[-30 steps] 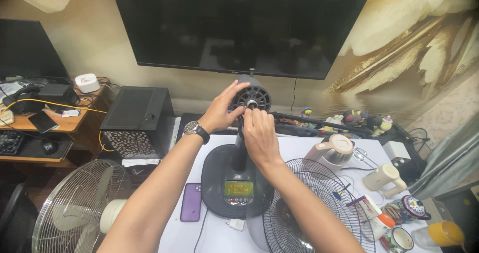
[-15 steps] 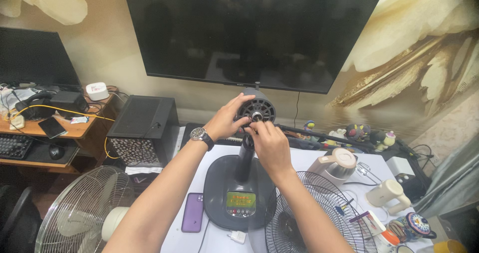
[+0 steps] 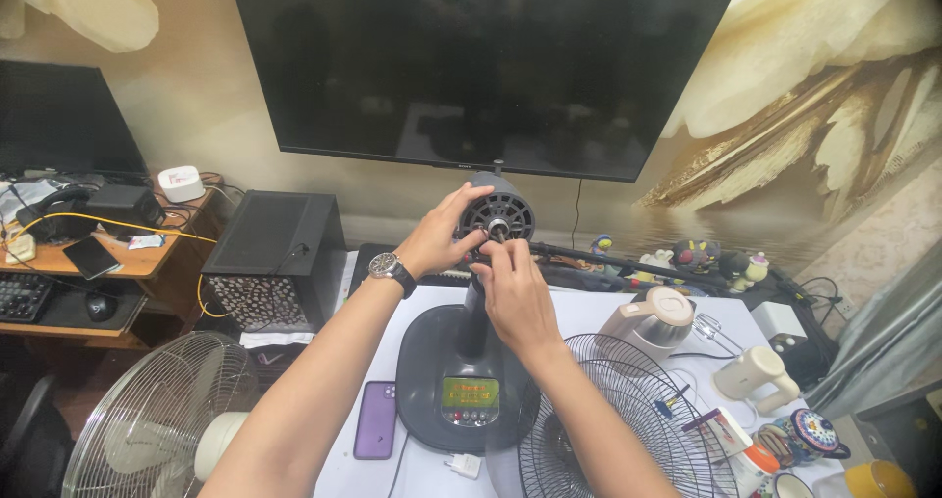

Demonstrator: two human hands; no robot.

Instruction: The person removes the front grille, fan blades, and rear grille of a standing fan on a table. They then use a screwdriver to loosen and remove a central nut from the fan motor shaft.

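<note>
Television: a large dark flat screen (image 3: pixel 481 66) hangs on the wall, above everything else in view.
Table: a white tabletop (image 3: pixel 579 312) bears the fan parts and the kitchen things.
Standing fan: a second, whole fan with a white hub (image 3: pixel 147 424) stands on the floor at lower left, well apart from the hands.
Fan base: a round dark grey base with a small lit panel (image 3: pixel 466 385) sits on the table, its column rising between the forearms.
Fan guard: a black wire guard (image 3: pixel 613 419) lies flat on the table, just beside the base on its right.
Speaker box: a black box (image 3: pixel 275 238) stands left of the table.
Motor head: the round grey motor housing (image 3: pixel 497 209) tops the column, just under the television's lower edge, its slotted face toward the camera.
Kettle: a cream kettle (image 3: pixel 655 319) stands right of the column.
Left hand: the left hand (image 3: pixel 437 235), a watch on its wrist, has its fingers curled around the left side of the motor head, gripping it.
Right hand: the right hand (image 3: pixel 512 292) has its fingertips pinched together at the shaft in the middle of the motor head; what they pinch is too small to tell.
Phone: a purple phone (image 3: pixel 374 419) lies flat just left of the base.
</note>
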